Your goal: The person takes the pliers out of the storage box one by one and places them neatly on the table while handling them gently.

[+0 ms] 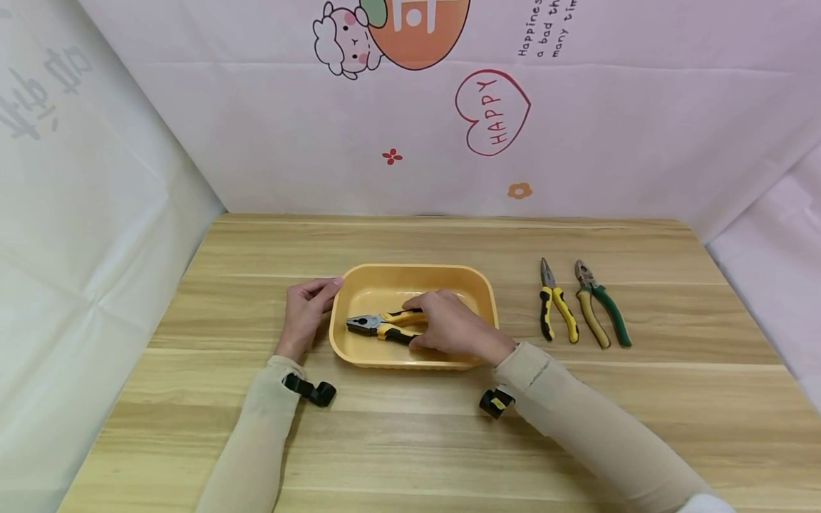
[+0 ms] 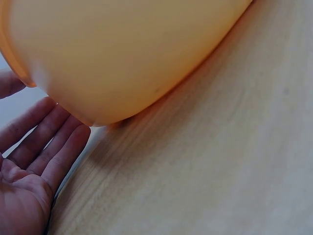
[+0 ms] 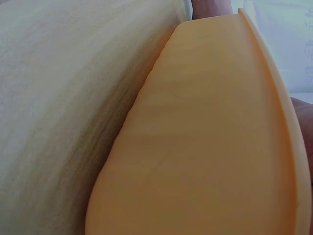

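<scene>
So the combination pliers with the yellow and black handles (image 1: 388, 329) are inside the pale orange plastic bin (image 1: 410, 364), with the metal jaws pointing toward the person's left. The right hand (image 1: 452, 324) reaches in over the near right part of the rim and holds those pliers by the handles, thumb on the near handle and fingers over at the far one. Can't tell if the pliers lie flat on the bottom or sit slightly raised.

The left hand (image 1: 309, 310) is at the left end of the bin, touching it near the far corner. Left wrist view shows that hand pretty well: fingers long and mostly straight, tips against the outer wall, thumb up by the rim. The right wrist view is mostly the bin's side wall, so no help with the grip there.

Off to the right, well apart from the bin, there are two more tools on the wood-grain tabletop (image 1: 398, 442): yellow and black needle-nose pliers (image 1: 546, 293), and just beside them a pair of pliers with one tan and one green handle (image 1: 586, 288). Both have their noses pointing away from the person, toward the white printed cloth (image 1: 288, 142) behind
</scene>
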{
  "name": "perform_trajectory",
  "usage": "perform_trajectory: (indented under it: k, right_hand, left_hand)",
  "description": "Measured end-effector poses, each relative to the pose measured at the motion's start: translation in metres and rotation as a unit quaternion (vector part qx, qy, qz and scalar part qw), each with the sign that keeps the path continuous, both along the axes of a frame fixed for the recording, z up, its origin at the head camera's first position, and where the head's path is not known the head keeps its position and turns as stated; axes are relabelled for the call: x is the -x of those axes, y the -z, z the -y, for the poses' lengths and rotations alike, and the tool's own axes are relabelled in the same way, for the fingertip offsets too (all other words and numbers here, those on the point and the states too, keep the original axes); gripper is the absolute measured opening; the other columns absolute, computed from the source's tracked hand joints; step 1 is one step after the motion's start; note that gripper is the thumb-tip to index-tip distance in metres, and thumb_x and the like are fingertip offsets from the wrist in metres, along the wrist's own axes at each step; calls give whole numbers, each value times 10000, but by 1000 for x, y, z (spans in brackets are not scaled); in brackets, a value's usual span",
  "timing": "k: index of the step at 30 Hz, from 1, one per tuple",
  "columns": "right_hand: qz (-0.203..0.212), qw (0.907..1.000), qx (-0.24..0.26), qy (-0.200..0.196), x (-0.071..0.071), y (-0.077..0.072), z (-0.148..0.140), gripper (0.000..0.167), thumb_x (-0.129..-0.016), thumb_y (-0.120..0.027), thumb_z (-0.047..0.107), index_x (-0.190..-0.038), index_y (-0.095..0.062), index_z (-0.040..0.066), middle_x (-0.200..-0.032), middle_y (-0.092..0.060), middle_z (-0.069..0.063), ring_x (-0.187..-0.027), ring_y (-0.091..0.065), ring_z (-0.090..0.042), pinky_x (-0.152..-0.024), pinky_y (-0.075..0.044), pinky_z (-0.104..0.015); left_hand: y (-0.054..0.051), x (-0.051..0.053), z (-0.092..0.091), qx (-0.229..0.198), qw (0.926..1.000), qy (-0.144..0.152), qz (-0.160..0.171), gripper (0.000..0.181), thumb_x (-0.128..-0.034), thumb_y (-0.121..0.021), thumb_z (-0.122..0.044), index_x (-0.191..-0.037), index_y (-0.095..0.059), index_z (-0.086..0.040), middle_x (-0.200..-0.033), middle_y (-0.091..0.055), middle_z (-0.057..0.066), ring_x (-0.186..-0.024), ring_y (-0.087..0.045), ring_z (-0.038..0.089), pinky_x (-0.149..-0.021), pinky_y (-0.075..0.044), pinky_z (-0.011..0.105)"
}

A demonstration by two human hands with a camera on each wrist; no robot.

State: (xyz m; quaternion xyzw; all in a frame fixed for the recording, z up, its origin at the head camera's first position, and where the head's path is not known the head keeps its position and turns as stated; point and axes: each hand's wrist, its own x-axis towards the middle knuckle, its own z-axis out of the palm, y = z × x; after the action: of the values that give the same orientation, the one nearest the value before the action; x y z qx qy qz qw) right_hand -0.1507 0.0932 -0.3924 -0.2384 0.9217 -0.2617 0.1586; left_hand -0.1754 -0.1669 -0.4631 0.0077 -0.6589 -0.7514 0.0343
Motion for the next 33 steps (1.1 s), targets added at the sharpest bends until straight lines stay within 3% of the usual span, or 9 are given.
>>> perform_trajectory:
  k: [8, 18, 27, 33]
  right_hand:
    - [-123, 9998, 106, -97, -1, 1, -1, 571, -809, -879, 132, -1325, -661, 24, -1313, -665, -105, -1130, -612, -190, -919, -535, -367]
    - [-217, 9997, 101, -31, -1, 2, -1, 556, -801, -884, 138, -1306, -678, 31, -1282, -683, -114, -838, -566, -185, -752, -475, -308]
    - [-241, 9996, 128, 1, -1, 3, -3, 556, -799, -884, 127, -1305, -678, 28, -1294, -677, -107, -839, -565, -190, -799, -483, -321]
    - [-276, 9995, 141, 65, -2, 3, -6, 568, -804, -883, 133, -1319, -668, 30, -1298, -676, -102, -929, -602, -186, -841, -509, -333]
  left_hand:
    - [-1, 0, 0, -43, 10000, -22, 11, 358, -972, -708, -138, -1143, -666, 174, -956, -767, 64, -835, -756, 176, -784, -627, 332]
    - [3, 1, -1, 44, 9999, -85, -138, 338, -971, -698, -104, -1115, -665, 199, -937, -763, 91, -801, -754, 161, -742, -631, 307]
    - [4, 2, -2, -37, 9998, -120, -183, 310, -967, -700, -84, -1103, -674, 193, -939, -764, 100, -805, -753, 160, -748, -630, 305]
    - [4, 2, -2, -126, 9997, -143, -160, 271, -961, -703, -72, -1081, -694, 171, -931, -765, 95, -805, -755, 171, -746, -631, 311]
